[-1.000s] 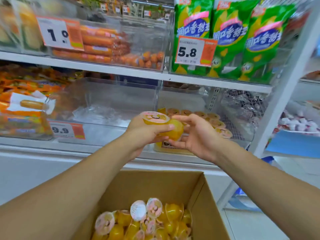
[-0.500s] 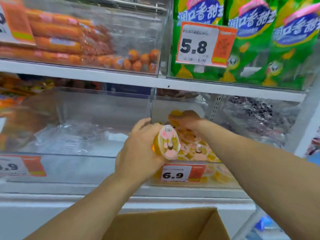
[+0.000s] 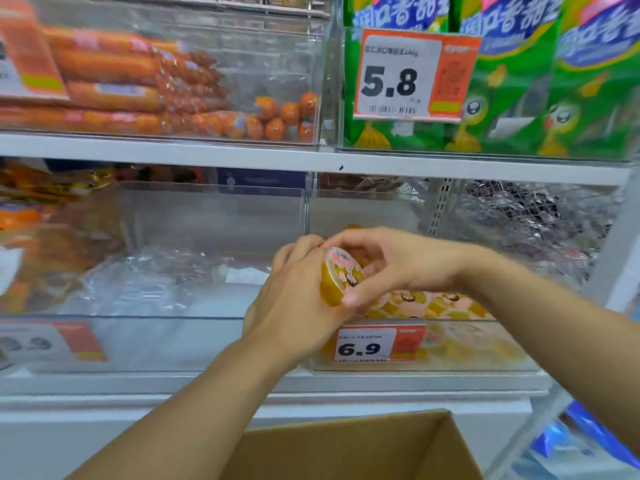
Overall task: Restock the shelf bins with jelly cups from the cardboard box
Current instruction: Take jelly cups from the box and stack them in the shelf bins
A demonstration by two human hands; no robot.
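A yellow jelly cup (image 3: 339, 277) with a pink printed lid is held on its side in front of the shelf. My left hand (image 3: 298, 299) cups it from behind and below. My right hand (image 3: 391, 265) has its thumb and fingers around the lid rim. Just behind them stands the clear shelf bin (image 3: 485, 355) tagged 6.9, with several jelly cups (image 3: 446, 303) lying in it. Only the top flap of the cardboard box (image 3: 349, 448) shows at the bottom edge; its contents are out of view.
A clear bin (image 3: 194, 341) to the left holds only crumpled plastic wrap. The shelf above carries orange sausages (image 3: 114, 88) and green snack bags (image 3: 519, 98) behind a 5.8 tag. A white upright post (image 3: 620, 258) stands at the right.
My right hand has come back out of the bin, where it left a cup, and has closed on the cup held by my left hand. The view has moved closer to the shelf.
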